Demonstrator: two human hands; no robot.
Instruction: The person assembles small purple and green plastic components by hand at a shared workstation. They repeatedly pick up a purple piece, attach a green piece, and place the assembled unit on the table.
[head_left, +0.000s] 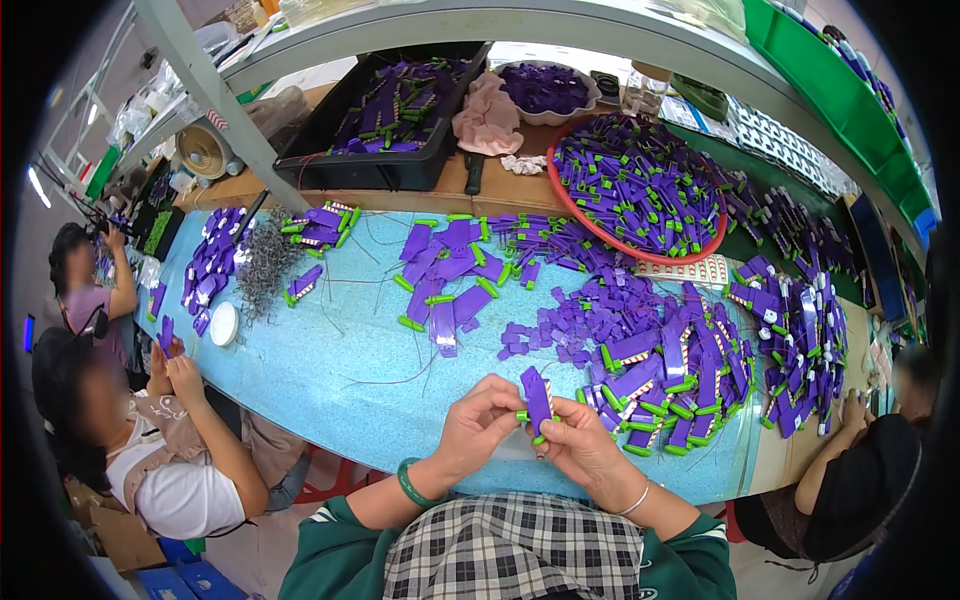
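Observation:
Close to the table's front edge, a purple plastic piece with green ends (537,395) is held upright between my two hands. My right hand (582,440) grips its lower end between thumb and fingers. My left hand (474,424) pinches at a small green part on its left side; the fingertips hide exactly what they grip. Just right of my hands lies a heap of similar purple pieces with green ends and striped strips (660,370). Small loose purple parts (595,315) lie beyond them, and larger purple pieces (450,265) are scattered farther back.
A red basin (722,240) of purple-green parts and a black tray (300,172) stand at the back. Tangled dark wire pieces (265,265) and a white round lid (224,324) lie left. A shelf post (215,100) rises at back left. Co-workers sit on both sides.

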